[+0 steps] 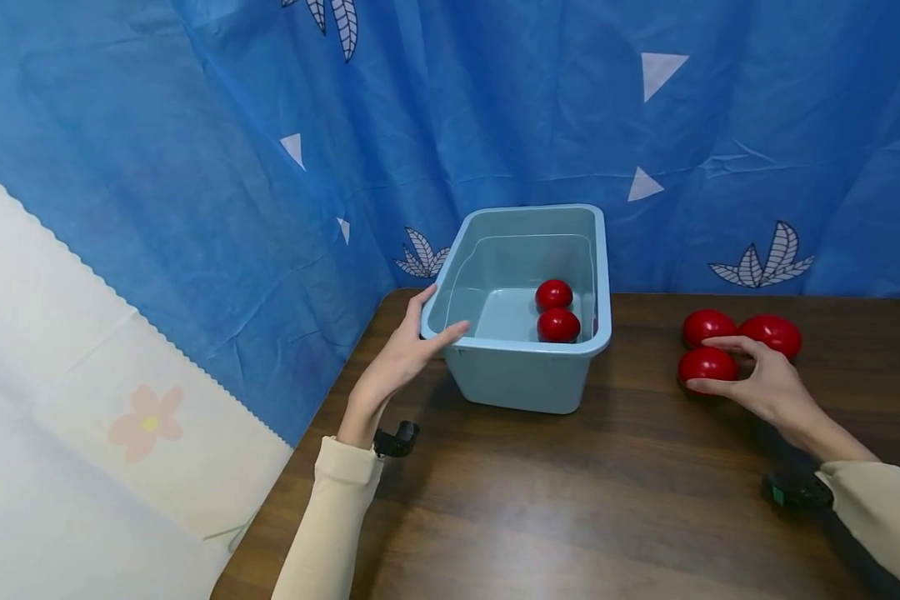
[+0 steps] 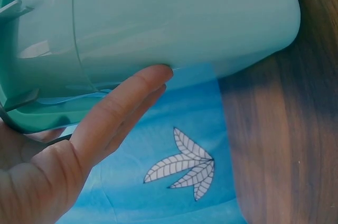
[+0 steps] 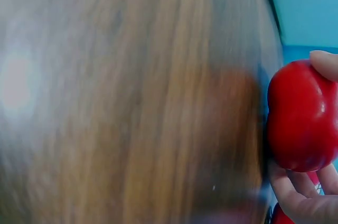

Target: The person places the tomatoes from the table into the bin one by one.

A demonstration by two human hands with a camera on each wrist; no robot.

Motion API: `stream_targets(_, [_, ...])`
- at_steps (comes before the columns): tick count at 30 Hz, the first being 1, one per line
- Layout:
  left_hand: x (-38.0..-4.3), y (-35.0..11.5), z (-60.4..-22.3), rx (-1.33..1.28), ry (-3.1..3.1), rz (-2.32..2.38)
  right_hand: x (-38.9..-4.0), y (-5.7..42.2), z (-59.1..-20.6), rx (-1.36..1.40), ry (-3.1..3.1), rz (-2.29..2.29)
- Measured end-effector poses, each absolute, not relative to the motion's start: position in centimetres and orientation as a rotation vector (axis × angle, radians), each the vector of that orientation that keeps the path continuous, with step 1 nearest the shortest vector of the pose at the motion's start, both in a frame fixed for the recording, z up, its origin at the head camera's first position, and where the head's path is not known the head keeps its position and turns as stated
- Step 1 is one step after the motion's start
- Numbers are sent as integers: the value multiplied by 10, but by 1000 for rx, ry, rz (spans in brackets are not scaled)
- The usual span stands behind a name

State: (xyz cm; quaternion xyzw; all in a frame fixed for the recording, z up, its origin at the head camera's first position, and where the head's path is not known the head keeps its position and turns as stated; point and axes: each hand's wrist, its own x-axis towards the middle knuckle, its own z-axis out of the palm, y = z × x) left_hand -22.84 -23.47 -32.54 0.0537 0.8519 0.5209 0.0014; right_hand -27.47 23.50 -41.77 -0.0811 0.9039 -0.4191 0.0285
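A light blue plastic bin (image 1: 521, 379) stands on the wooden table, with two glossy red fruits (image 1: 558, 325), apple- or tomato-like, inside toward its right wall. My left hand (image 1: 401, 354) grips the bin's near left corner, thumb over the rim and fingers along the outer wall; the left wrist view shows those fingers (image 2: 124, 100) fairly straight against the bin. Farther right, my right hand (image 1: 776, 383) holds a red fruit (image 1: 705, 368) between thumb and fingers. This held fruit (image 3: 301, 118) looks smooth and lobed in the right wrist view. Two more red fruits (image 1: 772, 333) lie just behind it.
A blue cloth (image 1: 525, 100) printed with leaves and white triangles hangs behind the table (image 1: 510, 508). On the left, the table's edge runs beside a pale cloth (image 1: 67, 375) with a flower print. Bare wood lies between the bin and the fruits on the right.
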Motion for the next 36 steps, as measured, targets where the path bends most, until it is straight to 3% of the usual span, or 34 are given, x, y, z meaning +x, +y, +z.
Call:
stream_targets(9, [-229, -235, -325, 173, 2671, 1639, -270, 224, -405, -184, 2637, -1702])
stream_targets(17, [-227, -234, -323, 166, 2680, 1630, -273, 211, -372, -120, 2029, -2291])
stream_targets(36, [-228, -233, -325, 158, 2683, 1627, -291, 134, -289, -278, 1947, -2373])
